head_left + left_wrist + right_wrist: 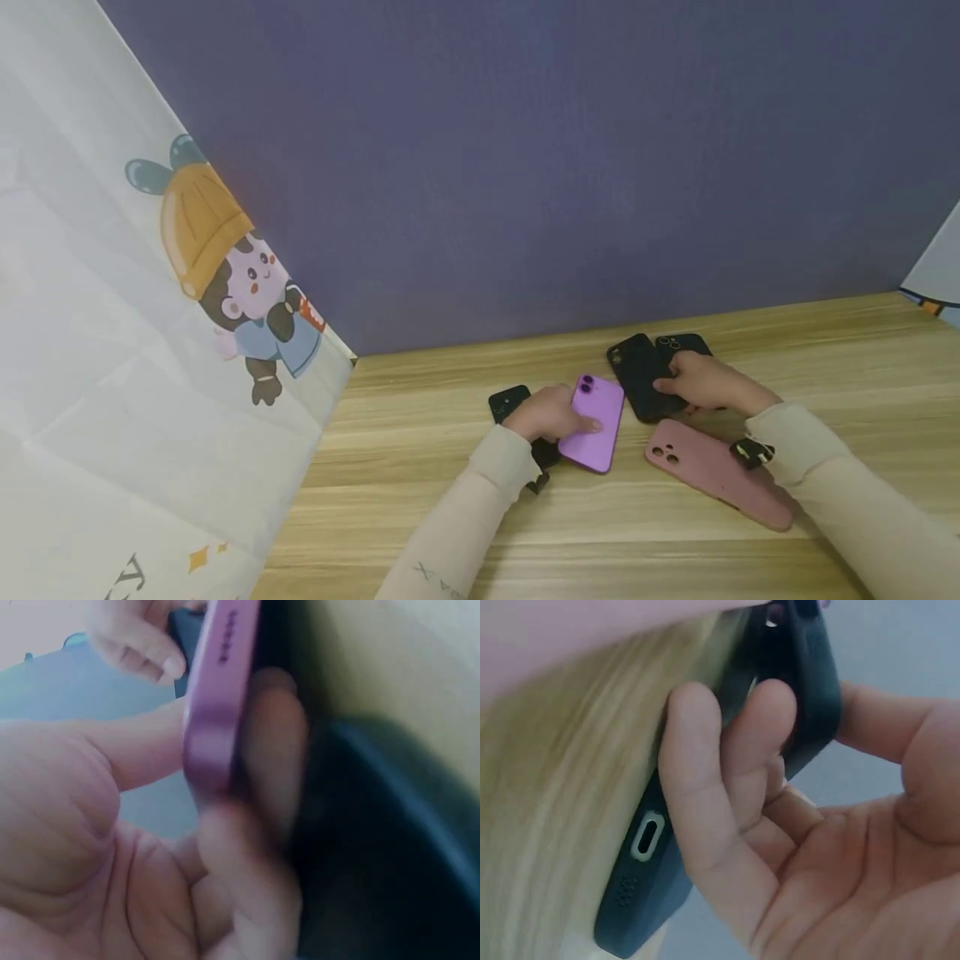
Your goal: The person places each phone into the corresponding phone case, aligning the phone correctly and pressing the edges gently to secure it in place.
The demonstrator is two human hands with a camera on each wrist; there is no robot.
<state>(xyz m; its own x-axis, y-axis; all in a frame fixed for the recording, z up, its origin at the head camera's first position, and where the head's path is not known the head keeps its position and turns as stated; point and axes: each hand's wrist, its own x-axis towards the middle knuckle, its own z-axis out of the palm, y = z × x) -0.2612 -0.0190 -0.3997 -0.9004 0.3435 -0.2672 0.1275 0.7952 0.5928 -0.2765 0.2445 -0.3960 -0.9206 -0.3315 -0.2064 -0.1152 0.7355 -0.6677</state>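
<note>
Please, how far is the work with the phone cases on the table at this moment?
Done: nothing I can confirm; the pink case lies flat on the wooden table, untouched. In hand: the left hand grips the purple phone by its edge, and the right hand grips a black case. Left: another black case lies under the left hand, and one more behind the right.

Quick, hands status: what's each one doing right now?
Left hand: closed, gripping the purple phone by its edge.
Right hand: closed, fingers curled round the black phone case.
</note>
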